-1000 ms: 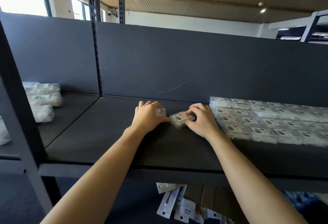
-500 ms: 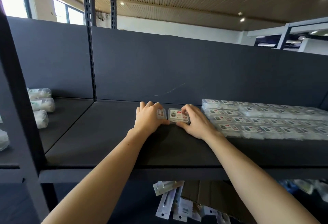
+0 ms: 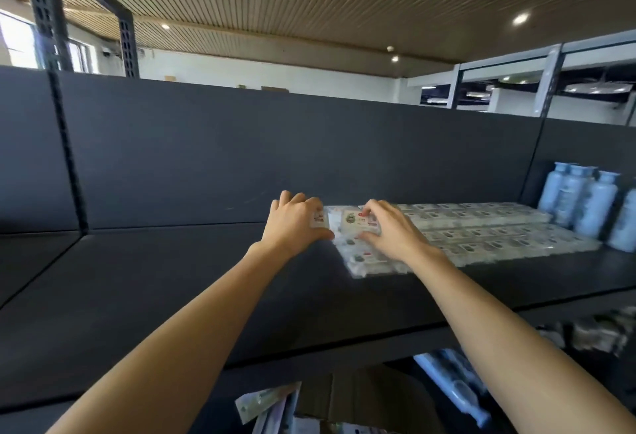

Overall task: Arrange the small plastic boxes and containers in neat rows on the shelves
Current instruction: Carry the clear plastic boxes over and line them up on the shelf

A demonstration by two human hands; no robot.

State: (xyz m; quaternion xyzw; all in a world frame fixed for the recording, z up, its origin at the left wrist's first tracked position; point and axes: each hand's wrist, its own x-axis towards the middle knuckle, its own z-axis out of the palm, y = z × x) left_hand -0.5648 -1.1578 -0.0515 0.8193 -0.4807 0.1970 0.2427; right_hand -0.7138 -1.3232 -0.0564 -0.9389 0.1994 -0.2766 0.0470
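Rows of small clear plastic boxes [image 3: 481, 237] with printed labels lie flat on the dark shelf [image 3: 172, 289], stretching to the right. My left hand [image 3: 296, 223] grips one small box [image 3: 318, 221] at the left end of the rows. My right hand [image 3: 389, 230] holds a second small box [image 3: 354, 222] between curled fingers and thumb, right beside the first one and just over the rows' left end. Both boxes sit close to the shelf's back panel. Part of each box is hidden by my fingers.
Pale blue bottles [image 3: 585, 203] stand at the shelf's far right. A dark back panel [image 3: 241, 158] closes the shelf behind. An upright post [image 3: 65, 144] divides the left bay. Packaged goods [image 3: 268, 402] hang below the shelf's front edge.
Both hands carried their boxes to the right, up against the left end of the rows. The camera swung right, bringing the blue bottles into view and losing the white packs at left.
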